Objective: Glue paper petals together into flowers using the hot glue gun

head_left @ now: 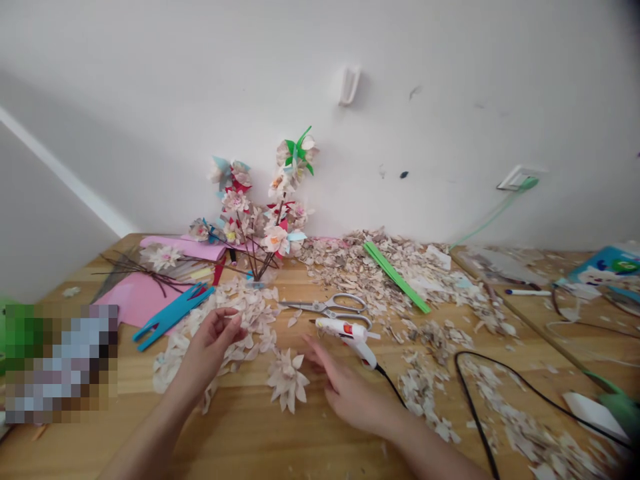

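Observation:
My left hand point(213, 347) hovers above a heap of pale paper petals point(250, 313), its fingers curled and pinched on a small petal. My right hand point(345, 390) lies flat on the wooden table point(250, 433) with fingers stretched out, holding nothing. A finished pale paper flower point(287, 380) lies between the two hands, next to my right fingertips. Just beyond my right hand rests a white glue gun point(350, 333), and behind it a pair of scissors point(327, 307).
A bouquet of paper flowers point(260, 213) stands by the wall. Pink paper point(137, 300), blue cut pieces point(173, 317) and twigs lie at left. Green strips point(395, 277) and paper scraps cover the middle and right. A black cord point(475, 407) runs across the right side.

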`<state>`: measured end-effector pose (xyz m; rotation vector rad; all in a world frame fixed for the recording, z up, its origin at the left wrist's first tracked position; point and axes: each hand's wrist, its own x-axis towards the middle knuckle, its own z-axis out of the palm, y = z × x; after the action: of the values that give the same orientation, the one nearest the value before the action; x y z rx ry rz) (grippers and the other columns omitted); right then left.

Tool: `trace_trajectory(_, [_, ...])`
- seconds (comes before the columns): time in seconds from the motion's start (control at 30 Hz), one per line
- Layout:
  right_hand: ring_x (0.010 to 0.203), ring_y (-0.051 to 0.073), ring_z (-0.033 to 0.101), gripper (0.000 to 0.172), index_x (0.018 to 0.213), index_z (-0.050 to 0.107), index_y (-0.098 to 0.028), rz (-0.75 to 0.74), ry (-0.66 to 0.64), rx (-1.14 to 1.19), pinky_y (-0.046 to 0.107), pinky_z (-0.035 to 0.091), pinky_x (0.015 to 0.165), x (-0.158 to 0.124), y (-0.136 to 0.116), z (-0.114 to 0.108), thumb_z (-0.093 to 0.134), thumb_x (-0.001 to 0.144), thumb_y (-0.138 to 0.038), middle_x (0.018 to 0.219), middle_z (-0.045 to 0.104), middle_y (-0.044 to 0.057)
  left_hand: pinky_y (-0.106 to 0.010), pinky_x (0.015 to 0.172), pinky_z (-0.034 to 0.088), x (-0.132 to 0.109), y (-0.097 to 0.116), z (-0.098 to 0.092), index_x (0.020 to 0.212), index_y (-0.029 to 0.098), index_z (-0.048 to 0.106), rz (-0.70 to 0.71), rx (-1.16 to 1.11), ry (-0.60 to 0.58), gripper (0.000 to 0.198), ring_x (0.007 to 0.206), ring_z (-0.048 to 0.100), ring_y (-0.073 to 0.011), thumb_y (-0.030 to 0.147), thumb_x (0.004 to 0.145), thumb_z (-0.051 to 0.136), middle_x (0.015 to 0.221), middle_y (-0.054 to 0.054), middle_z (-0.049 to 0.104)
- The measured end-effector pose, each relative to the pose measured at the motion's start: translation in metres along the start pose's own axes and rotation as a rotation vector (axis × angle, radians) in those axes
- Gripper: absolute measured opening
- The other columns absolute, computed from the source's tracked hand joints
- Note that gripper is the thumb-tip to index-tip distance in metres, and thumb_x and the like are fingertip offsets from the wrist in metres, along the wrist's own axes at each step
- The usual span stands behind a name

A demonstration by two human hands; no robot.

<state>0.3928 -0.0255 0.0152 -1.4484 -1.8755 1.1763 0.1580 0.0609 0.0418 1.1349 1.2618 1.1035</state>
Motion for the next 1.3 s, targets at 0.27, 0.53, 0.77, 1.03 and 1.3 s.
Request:
trace_trajectory(0.27, [0.121, 0.024, 0.047, 0.053, 0.128, 0.046, -0.031, -0.035, 0.041, -0.053, 0.045, 0.034, 0.103, -0.022, -0.01, -0.031, 0.052, 0.079, -0.011, 0.127, 0.056, 0.003, -0.035, 0.077, 0.05, 0.015, 0.004, -0.024, 0.091, 0.018, 0.056, 0.095, 0.091, 0.108, 0.049, 0.083, 0.065, -0.0227, 0.049, 0.056, 0.071, 0.074, -0.002, 0.065])
trace_trajectory(0.53, [0.081, 0.021, 0.064, 0.023, 0.095, 0.064, -0.021, 0.19, 0.032, 0.063, 0.032, 0.051, 0.073, -0.047, 0.031, -0.095, 0.06, 0.078, -0.037, 0.086, 0.068, 0.004, -0.045, 0.093, 0.04, 0.017, -0.01, -0.039, 0.107, 0.02, 0.051, 0.242, 0.525, -0.165, 0.039, 0.105, 0.058, -0.0267, 0.026, 0.069, 0.053, 0.103, -0.01, 0.066])
trace_trajectory(0.77, [0.092, 0.028, 0.06, 0.058, 0.113, 0.055, -0.018, 0.154, 0.348, -0.131, 0.038, 0.049, 0.08, -0.012, 0.051, -0.067, 0.07, 0.063, -0.044, 0.105, 0.064, 0.009, -0.045, 0.099, 0.035, 0.017, -0.021, -0.032, 0.111, 0.018, 0.048, 0.437, 0.825, -0.125, 0.044, 0.114, 0.052, -0.0242, 0.011, 0.068, 0.038, 0.115, -0.01, 0.061])
trace_trajectory(1.03, [0.091, 0.03, 0.063, 0.037, 0.096, 0.066, -0.017, 0.144, 0.445, -0.11, 0.043, 0.047, 0.085, 0.012, 0.054, -0.039, 0.062, 0.069, -0.041, 0.099, 0.07, 0.009, -0.037, 0.083, 0.045, 0.012, -0.019, -0.027, 0.093, 0.021, 0.047, 0.561, 0.936, -0.234, 0.04, 0.092, 0.057, -0.0213, 0.002, 0.059, 0.038, 0.089, -0.003, 0.058])
trace_trajectory(1.3, [0.082, 0.029, 0.065, 0.032, 0.088, 0.069, -0.018, 0.175, 0.498, -0.08, 0.041, 0.051, 0.076, 0.012, 0.059, -0.033, 0.058, 0.072, -0.043, 0.087, 0.073, 0.008, -0.034, 0.08, 0.043, 0.013, -0.001, -0.048, 0.088, 0.022, 0.046, 0.644, 0.997, -0.304, 0.041, 0.087, 0.053, -0.0201, 0.0, 0.054, 0.036, 0.084, -0.001, 0.053])
